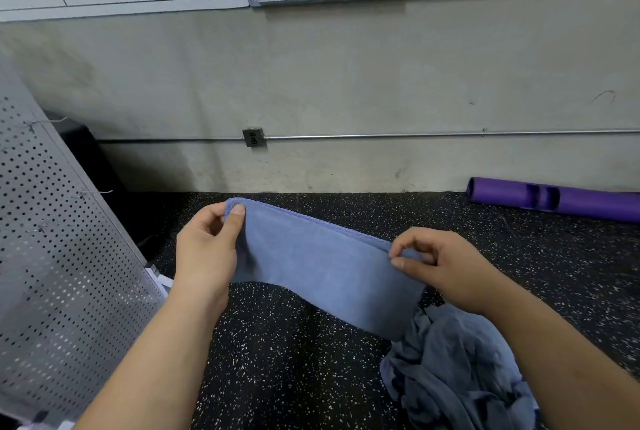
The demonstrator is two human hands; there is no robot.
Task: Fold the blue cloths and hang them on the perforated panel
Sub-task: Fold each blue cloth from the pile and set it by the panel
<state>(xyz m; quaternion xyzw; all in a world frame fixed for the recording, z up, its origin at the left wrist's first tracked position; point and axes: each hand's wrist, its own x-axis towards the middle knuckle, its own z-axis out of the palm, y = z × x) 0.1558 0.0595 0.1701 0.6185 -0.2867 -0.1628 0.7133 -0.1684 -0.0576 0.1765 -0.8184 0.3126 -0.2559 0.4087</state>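
Blue cloth (322, 267), head view: folded into band, stretched in air between both hands over black speckled floor (294, 360). Left hand (207, 249) pinches far-left corner, thumb on top. Right hand (440, 263) pinches right end between thumb and forefinger, other fingers curled. I note crumpled heap of blue cloths (457, 370) on floor, near right, under right forearm; cannot tell if held cloth's lower corner touches it. Perforated panel (59, 256) leans at left, apart from cloth, wire hooks (86, 193) on it. Purple tube (554, 197) lies far right by wall.
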